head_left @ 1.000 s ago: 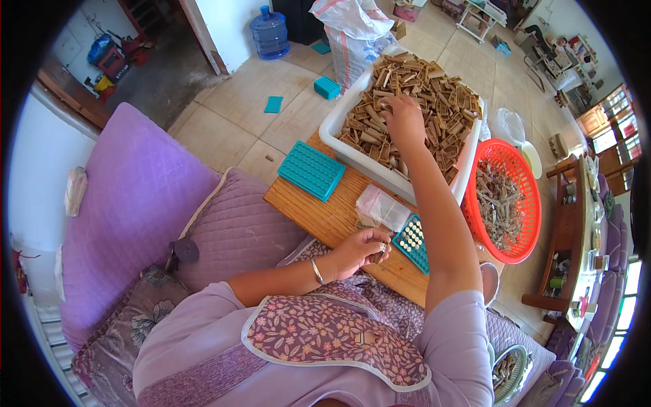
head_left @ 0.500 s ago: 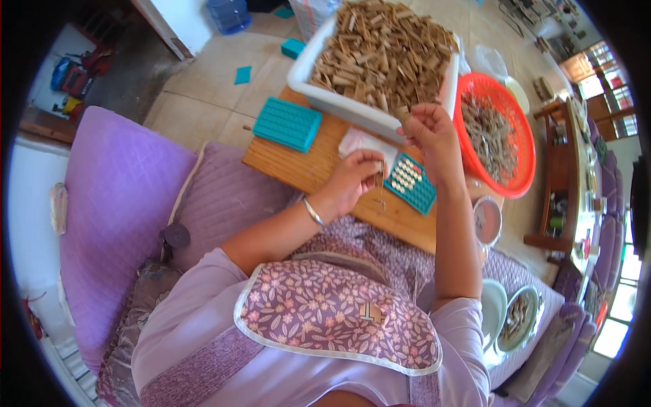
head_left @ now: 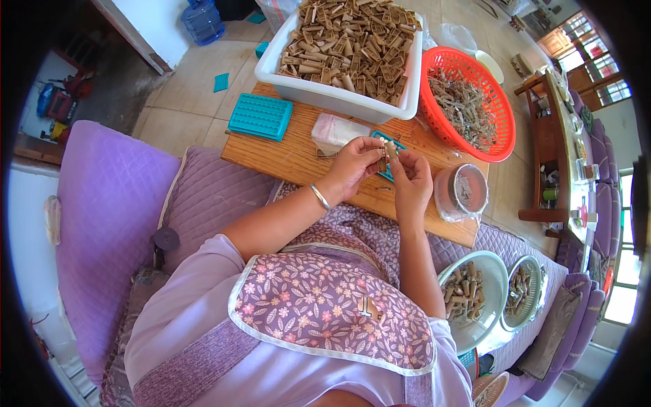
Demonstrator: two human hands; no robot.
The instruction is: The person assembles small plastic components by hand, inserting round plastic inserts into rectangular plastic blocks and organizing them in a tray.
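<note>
My left hand (head_left: 352,166) and my right hand (head_left: 413,178) meet over the front part of a wooden table (head_left: 312,163). Between the right fingers is a small brown tubular piece (head_left: 390,149), its upper end showing. The left thumb and fingers pinch another small brown piece (head_left: 382,163), close beside it; how the two pieces touch is too small to tell. Below the hands lies a teal grid tray (head_left: 385,175), mostly covered by them. A white wrapped block (head_left: 339,130) sits just beyond the left hand.
A white tub (head_left: 268,71) heaped with brown pieces stands at the back. To its right is a red basket (head_left: 505,129) of pale scraps; nearer stands a round container (head_left: 443,193). Stacked teal trays (head_left: 261,117) lie left. Pale green bowls (head_left: 498,271) sit at right.
My right hand has come down from the tub's edge with a brown piece and joined the left hand. The view has shifted, showing more of the bowls at right.
</note>
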